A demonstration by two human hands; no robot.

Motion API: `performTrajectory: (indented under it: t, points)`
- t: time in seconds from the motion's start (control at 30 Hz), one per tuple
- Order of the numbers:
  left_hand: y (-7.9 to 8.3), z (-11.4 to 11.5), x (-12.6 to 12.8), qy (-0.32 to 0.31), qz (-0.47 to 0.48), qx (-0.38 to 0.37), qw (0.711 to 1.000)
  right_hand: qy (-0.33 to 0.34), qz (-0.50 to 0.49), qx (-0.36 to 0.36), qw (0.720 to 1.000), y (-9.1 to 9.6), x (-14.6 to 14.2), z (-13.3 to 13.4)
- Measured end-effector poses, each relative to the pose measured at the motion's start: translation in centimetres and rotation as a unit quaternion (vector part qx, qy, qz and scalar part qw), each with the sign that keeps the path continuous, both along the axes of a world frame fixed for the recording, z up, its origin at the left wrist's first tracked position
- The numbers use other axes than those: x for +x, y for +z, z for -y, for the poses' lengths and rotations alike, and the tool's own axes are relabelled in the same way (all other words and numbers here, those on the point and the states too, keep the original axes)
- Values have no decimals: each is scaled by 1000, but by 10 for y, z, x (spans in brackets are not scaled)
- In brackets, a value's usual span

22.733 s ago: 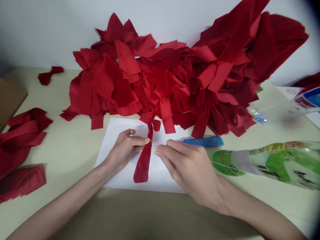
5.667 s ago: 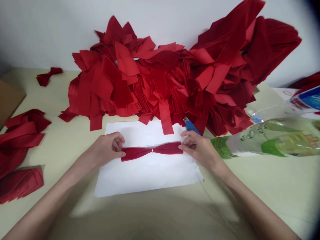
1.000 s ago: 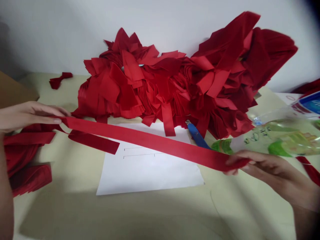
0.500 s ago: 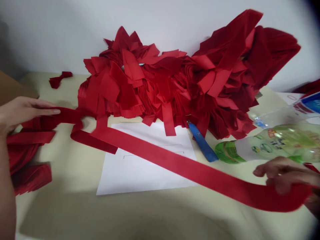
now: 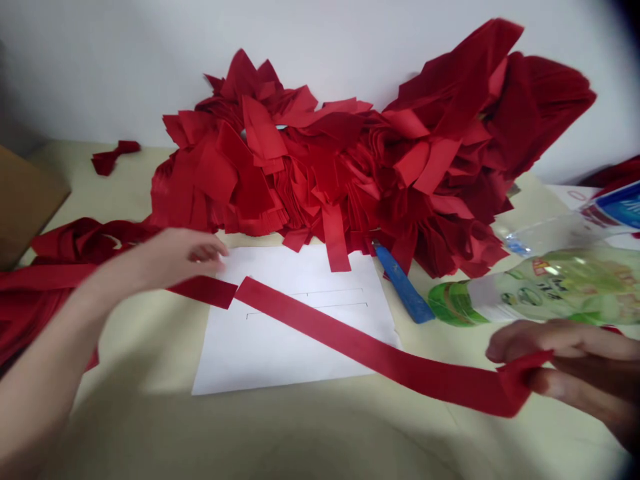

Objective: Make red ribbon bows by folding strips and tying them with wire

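Observation:
From my right hand (image 5: 585, 353) at the right edge, a long red ribbon (image 5: 370, 343) runs leftward, its end pinched and folded between the fingers. The ribbon's far end lies over a white paper sheet (image 5: 295, 360) with ruled black lines. My left hand (image 5: 170, 260), slightly blurred, hovers at the sheet's upper left corner, fingers loosely bent and apart with nothing seen in them. Beneath that hand, another red ribbon (image 5: 203, 291) reaches onto the sheet's left edge. Folds of red ribbon (image 5: 30, 313) pile up beside my left forearm and are partly hidden by it.
A large heap of cut red ribbon pieces (image 5: 310, 167) stands against the wall. A blue-handled tool (image 5: 403, 283) lies beside the sheet. Two plastic bottles, one with a green cap (image 5: 450, 303), lie at right. A cardboard box (image 5: 27, 193) sits at left; a small red scrap (image 5: 114, 159) lies behind.
My left hand has let go of the dark red ribbon and moved right toward the sheet. My right hand has shifted slightly left, and the ribbon's far end now lies on the sheet.

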State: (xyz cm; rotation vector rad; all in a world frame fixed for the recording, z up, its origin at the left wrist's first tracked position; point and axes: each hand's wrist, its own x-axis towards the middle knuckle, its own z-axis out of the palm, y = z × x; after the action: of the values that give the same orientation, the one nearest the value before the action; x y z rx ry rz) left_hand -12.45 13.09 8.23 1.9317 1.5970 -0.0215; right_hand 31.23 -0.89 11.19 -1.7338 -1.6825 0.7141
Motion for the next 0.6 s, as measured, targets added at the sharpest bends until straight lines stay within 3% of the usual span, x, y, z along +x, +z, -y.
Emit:
performTrajectory:
  t: [0.07,0.17,0.33,0.6]
  points:
    - [-16,7,21,-43,-5,-9,999,68,-64,-40,995,4,-8,-10]
    - [-32,9,33,-76,-30,28,996,163,-91,-83,979,5,-30,-25]
    - [-30,12,39,-103,-2,38,994,249,-142,-122,950,-3,-71,-44]
    - [-29,16,48,-90,14,14,996,260,-134,-132,947,-18,-104,-63]
